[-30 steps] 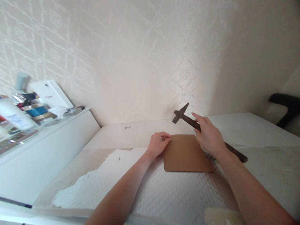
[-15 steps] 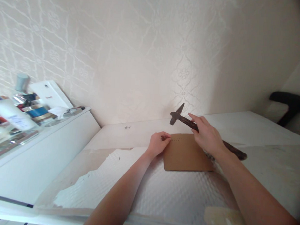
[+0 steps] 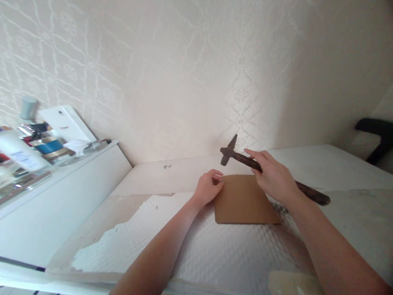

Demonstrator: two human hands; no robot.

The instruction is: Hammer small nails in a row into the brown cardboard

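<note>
A brown cardboard square (image 3: 244, 201) lies on a white textured sheet (image 3: 186, 246), with a row of small dark dots near its far edge. My left hand (image 3: 208, 187) is closed in a pinch at the card's far left corner, holding something small that I cannot make out. My right hand (image 3: 274, 178) grips the dark handle of a hammer (image 3: 244, 159), whose head hangs just above and behind the pinch.
The sheet covers a white table (image 3: 337, 169) against a patterned wall. On the left, a white cabinet (image 3: 53, 190) carries several bottles, jars and a blue tin (image 3: 48, 145). A dark chair arm (image 3: 380, 132) shows at the far right.
The hammer head has drifted left and slightly down toward my left hand's pinch. The left hand and the card have stayed in place.
</note>
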